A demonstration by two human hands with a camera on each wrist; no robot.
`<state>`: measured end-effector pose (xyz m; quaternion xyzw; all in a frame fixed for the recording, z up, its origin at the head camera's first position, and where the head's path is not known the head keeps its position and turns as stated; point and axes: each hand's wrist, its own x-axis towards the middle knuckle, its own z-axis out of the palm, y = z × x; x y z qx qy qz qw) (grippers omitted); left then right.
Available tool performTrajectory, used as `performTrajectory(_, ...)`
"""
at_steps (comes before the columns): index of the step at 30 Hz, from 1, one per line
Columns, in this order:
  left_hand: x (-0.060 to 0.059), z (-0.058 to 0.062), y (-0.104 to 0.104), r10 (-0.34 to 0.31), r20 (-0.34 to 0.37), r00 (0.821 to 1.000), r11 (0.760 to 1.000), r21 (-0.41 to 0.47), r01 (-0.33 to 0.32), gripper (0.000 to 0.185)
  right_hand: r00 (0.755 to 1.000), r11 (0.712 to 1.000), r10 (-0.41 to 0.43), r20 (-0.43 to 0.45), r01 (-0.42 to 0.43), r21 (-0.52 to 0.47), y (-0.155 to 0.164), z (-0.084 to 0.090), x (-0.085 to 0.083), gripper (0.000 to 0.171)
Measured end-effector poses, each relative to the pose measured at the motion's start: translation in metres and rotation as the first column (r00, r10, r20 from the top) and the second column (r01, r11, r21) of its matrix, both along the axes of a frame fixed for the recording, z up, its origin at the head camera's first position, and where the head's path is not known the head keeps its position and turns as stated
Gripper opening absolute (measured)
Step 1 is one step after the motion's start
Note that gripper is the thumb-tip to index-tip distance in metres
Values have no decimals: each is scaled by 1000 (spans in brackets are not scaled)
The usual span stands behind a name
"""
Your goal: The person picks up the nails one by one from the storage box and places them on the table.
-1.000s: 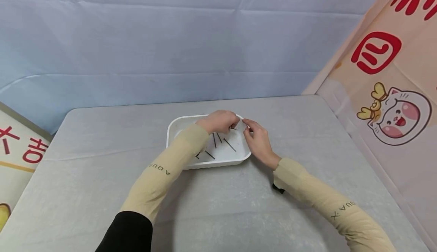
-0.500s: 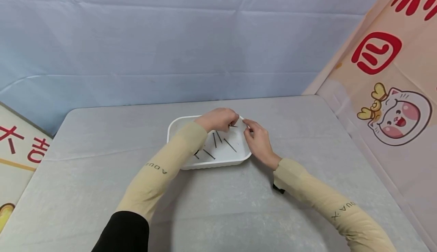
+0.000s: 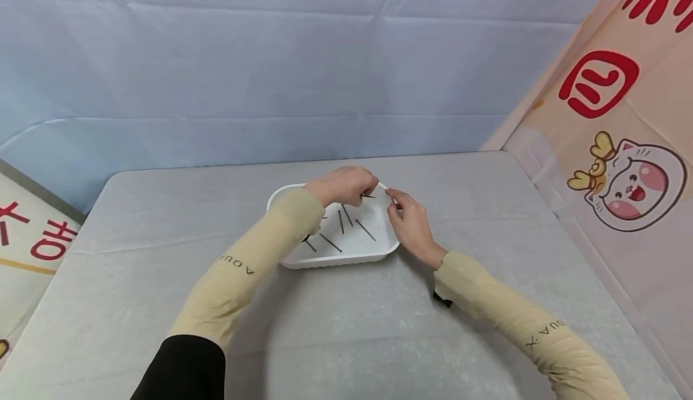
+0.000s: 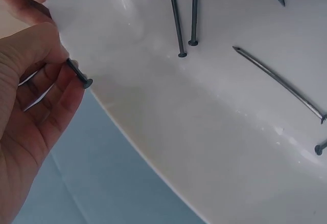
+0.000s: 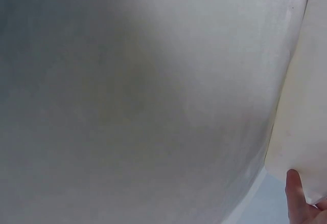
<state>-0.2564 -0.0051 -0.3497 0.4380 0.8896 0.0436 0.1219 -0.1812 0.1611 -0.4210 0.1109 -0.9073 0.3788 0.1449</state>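
Observation:
In the head view my left hand [image 3: 346, 186] reaches over the far side of a white tray [image 3: 357, 251] and pinches a nail [image 3: 369, 196]. The left wrist view shows the nail [image 4: 79, 74] between thumb and fingertips of the left hand [image 4: 38, 75], its flat head sticking out near the tray rim [image 4: 138, 144]. My right hand [image 3: 413, 227] grips the tray's right end, thumb and index finger at the rim. In the right wrist view a finger of the right hand [image 5: 295, 198] touches the tray's outer wall [image 5: 301, 116].
Several dark nails lie scattered in the tray, among them one nail [image 3: 365, 230] near the right end and another nail [image 3: 331, 243] toward the front. The left forearm covers the tray's left part. A grey tabletop [image 3: 379, 328] surrounds it, with a pale blue cloth wall [image 3: 243, 87] behind.
My left hand has shifted slightly away and to the left, carrying the nail with it, and its forearm has swung left. The right hand stays at the tray's rim.

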Motion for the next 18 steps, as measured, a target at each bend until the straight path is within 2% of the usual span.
performTrajectory(18, 9, 13, -5, -79, -6, 997, 997, 16, 79, 19, 1000, 1000, 13, 11, -13, -3, -1, 2, 1, 35)
